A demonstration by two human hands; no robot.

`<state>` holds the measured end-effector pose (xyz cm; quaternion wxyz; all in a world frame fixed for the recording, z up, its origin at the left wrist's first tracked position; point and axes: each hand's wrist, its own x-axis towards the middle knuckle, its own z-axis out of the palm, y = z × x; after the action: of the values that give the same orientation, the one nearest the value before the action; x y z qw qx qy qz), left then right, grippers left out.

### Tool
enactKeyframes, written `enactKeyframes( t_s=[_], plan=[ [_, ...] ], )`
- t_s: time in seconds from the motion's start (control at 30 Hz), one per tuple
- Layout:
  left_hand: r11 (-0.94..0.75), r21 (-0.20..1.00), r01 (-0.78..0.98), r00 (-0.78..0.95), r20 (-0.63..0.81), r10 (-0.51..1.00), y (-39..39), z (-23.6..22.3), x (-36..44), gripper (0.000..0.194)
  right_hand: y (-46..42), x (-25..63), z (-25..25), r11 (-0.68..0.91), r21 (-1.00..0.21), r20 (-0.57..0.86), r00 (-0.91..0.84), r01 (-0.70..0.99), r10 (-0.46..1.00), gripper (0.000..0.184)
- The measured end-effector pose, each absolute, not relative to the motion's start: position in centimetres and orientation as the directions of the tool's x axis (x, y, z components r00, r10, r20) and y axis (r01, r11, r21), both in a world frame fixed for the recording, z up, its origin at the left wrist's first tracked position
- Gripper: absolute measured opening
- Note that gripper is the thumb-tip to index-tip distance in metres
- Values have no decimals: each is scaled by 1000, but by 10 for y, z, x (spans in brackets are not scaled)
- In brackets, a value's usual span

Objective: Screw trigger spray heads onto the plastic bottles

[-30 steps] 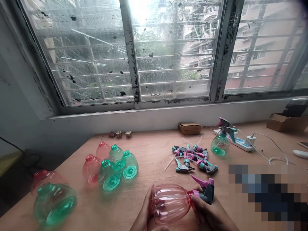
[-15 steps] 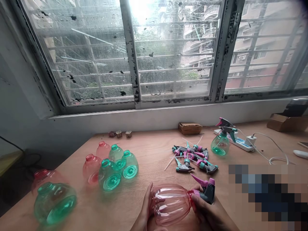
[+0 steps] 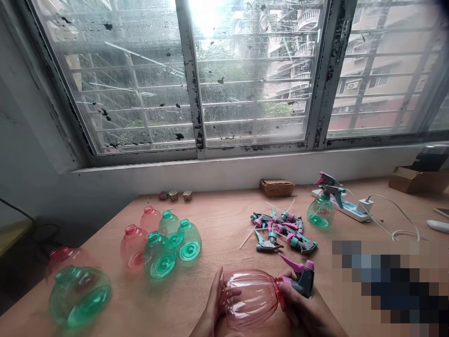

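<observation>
A clear pink plastic bottle [image 3: 250,297] lies on its side in front of me, low in the head view. My left hand [image 3: 214,303] wraps round its base, thumb across the bottom. My right hand [image 3: 304,312] is closed on the neck, where a pink and grey trigger sprayer head [image 3: 300,274] sits on the bottle. Just beyond lies a heap of loose sprayer heads [image 3: 282,230] with white dip tubes.
Several empty pink and green bottles [image 3: 162,242] lie at the left of the wooden table [image 3: 217,220], two more at the near left corner [image 3: 77,292]. A finished green spray bottle [image 3: 322,206], a power strip [image 3: 351,208] and cardboard boxes stand at the back right.
The pink bottle has turned slightly in my hands, and my left thumb has shifted further across its base. Both hands stay where they were.
</observation>
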<state>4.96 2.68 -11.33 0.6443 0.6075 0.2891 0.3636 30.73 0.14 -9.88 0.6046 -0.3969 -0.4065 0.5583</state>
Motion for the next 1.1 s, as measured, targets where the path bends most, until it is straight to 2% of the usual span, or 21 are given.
enactKeyframes(
  t_s=[0.2,0.3,0.47,0.77,0.93,1.1],
  plan=[
    [-30,986,-163,550,116,827,26,-119,53,116,2,307,-100,49,-923,33,49,-382,998,43],
    [-59,992,-113,535,111,837,28,-116,53,117,2,306,-98,76,-926,55,67,-371,996,43],
    [-4,997,-83,547,49,836,27,-111,48,121,1,306,-96,76,-934,60,56,-349,997,45],
    [-28,981,-190,531,127,838,22,-113,57,109,0,307,-96,47,-936,36,37,-348,999,45],
    [-75,991,-110,513,121,850,24,-111,58,107,1,307,-97,53,-933,42,38,-356,998,46],
    [-115,983,-139,523,172,835,24,-115,53,111,2,308,-99,49,-921,39,32,-386,999,44]
  ],
)
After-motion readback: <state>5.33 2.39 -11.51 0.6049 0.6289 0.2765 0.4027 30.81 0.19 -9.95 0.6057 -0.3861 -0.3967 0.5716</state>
